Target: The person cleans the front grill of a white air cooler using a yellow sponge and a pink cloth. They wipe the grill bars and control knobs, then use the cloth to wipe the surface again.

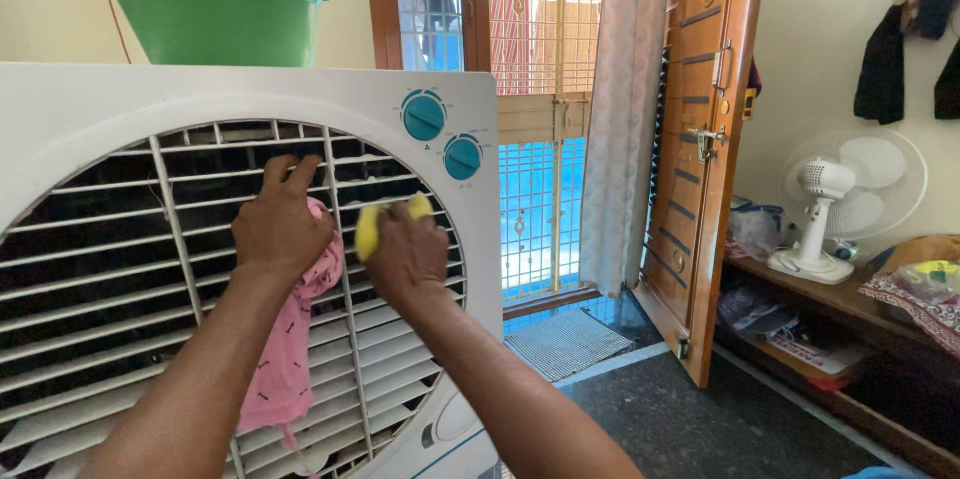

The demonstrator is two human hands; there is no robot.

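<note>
A white air cooler [90,104] with a round slatted grille [120,269] fills the left of the head view. My left hand [280,224] presses a pink cloth [290,359] against the slats, fingertips hooked between them; the cloth hangs down below the hand. My right hand [408,254] is closed around a yellow sponge [370,229] held on the grille just right of the cloth. Two teal round knobs [425,116] sit at the cooler's upper right corner.
A green plastic tub [205,4] stands on top of the cooler. Behind are a barred window gate [545,89], a curtain [625,109] and an open wooden door [700,139]. A white table fan [830,204] sits on a low shelf [830,299]. A striped doormat [565,341] lies on the dark floor.
</note>
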